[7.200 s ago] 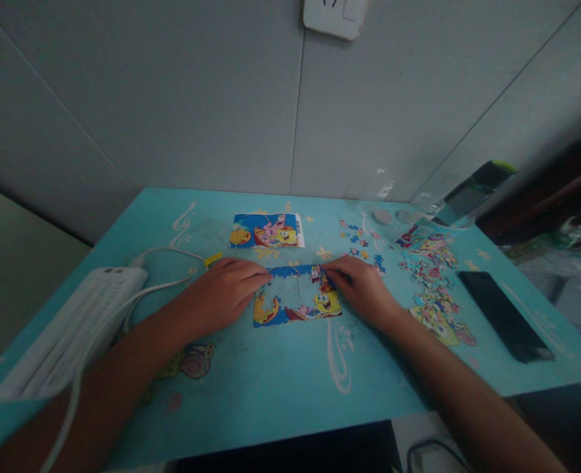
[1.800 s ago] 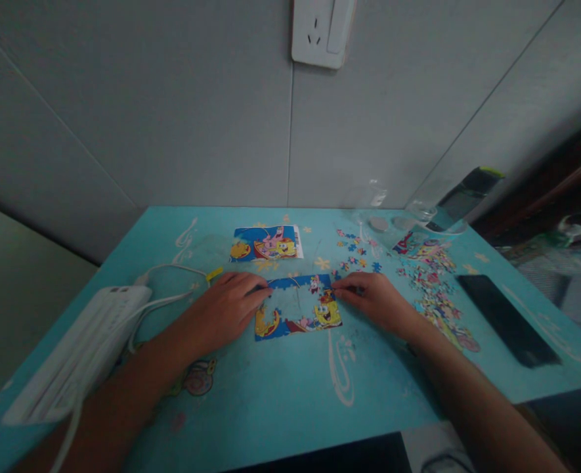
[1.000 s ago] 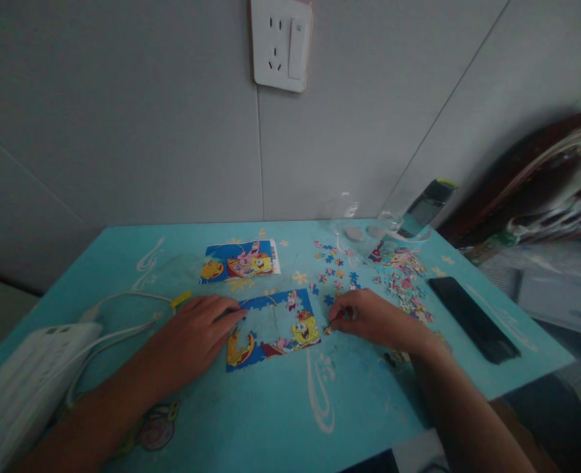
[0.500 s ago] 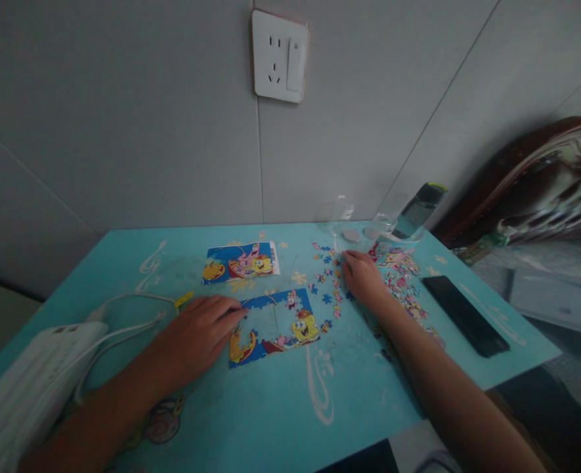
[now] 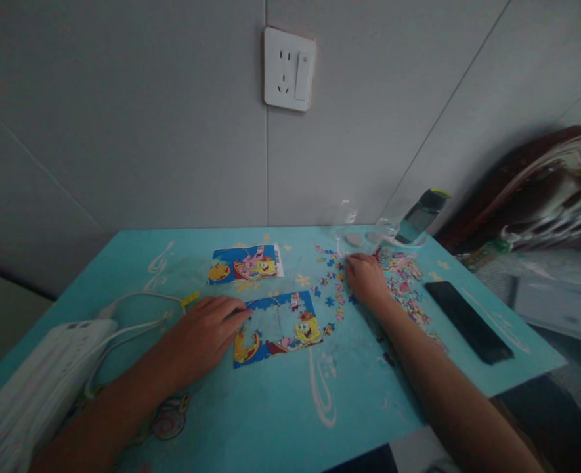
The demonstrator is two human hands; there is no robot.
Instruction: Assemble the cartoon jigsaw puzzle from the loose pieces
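Observation:
A partly assembled cartoon jigsaw puzzle [image 5: 307, 328] lies on the light blue table, its frame joined around a gap in the middle. My left hand [image 5: 211, 328] rests at the puzzle's upper left edge, fingers stretched out and the tips touching it. Loose puzzle pieces [image 5: 329, 301] are scattered to the right of the puzzle. Among them, beside a denser heap of pieces [image 5: 406, 282], is my right hand [image 5: 367, 279], fingers bent down to the table and closed. Whatever lies under its fingertips is hidden. Behind the puzzle is a reference picture card [image 5: 245, 264] with the same characters.
A white power strip [image 5: 68, 358] with cables lies at the left. On the right is a black phone [image 5: 469, 322]. Clear plastic containers [image 5: 386, 228] and a bottle with a dark section [image 5: 423, 213] stand along the wall, below a socket [image 5: 289, 69].
The view has shifted slightly, so everything sits a little lower and further right. Both hands stay nearly where they were; I see no piece clearly moved.

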